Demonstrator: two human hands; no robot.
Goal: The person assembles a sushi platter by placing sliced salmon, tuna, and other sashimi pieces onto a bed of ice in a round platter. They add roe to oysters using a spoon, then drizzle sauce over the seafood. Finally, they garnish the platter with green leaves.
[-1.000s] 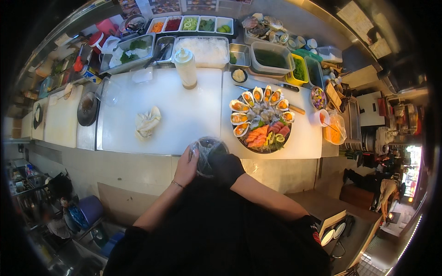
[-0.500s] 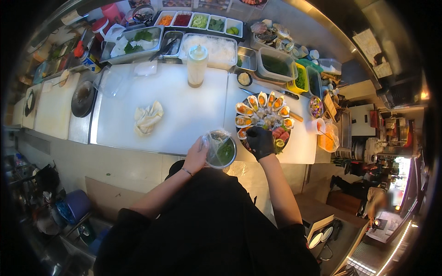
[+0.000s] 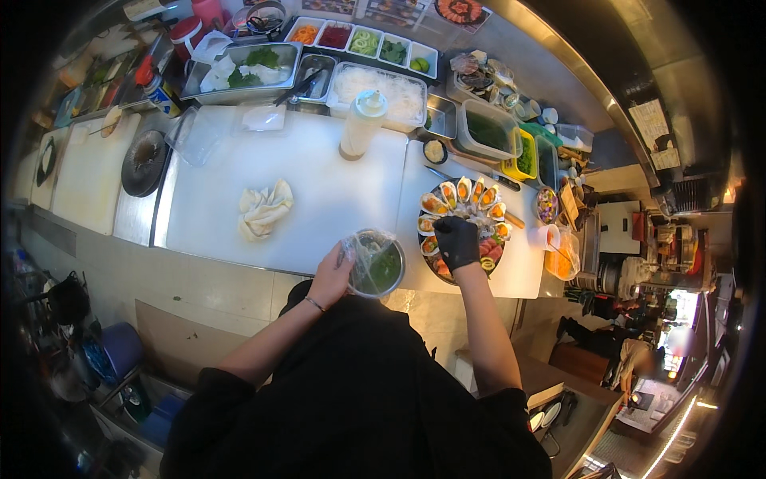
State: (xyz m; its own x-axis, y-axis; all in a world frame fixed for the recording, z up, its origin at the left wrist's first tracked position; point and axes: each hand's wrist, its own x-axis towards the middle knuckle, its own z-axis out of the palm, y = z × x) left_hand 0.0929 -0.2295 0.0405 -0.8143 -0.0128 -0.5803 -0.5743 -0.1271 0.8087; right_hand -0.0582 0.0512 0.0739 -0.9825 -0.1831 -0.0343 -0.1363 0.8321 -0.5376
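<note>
My left hand is bare and wrapped round the side of a round bowl. Chopped green herbs lie in the bowl, and clear plastic film partly covers it. My right hand, in a black glove, hovers over a dark round platter with its fingertips pinched together; what they hold, if anything, is too small to make out. Oysters in the shell with orange topping ring the platter's far and left sides. Slices of red fish sit at its right, partly beside the glove.
A crumpled cloth and a squeeze bottle rest on the white cutting board. Behind the platter lies a knife near a small black bowl. Trays of vegetables and a tub of white shreds line the back.
My gloved right hand has moved farther in over the platter, toward the oysters. My left hand still grips the bowl. The whole view has shifted slightly.
</note>
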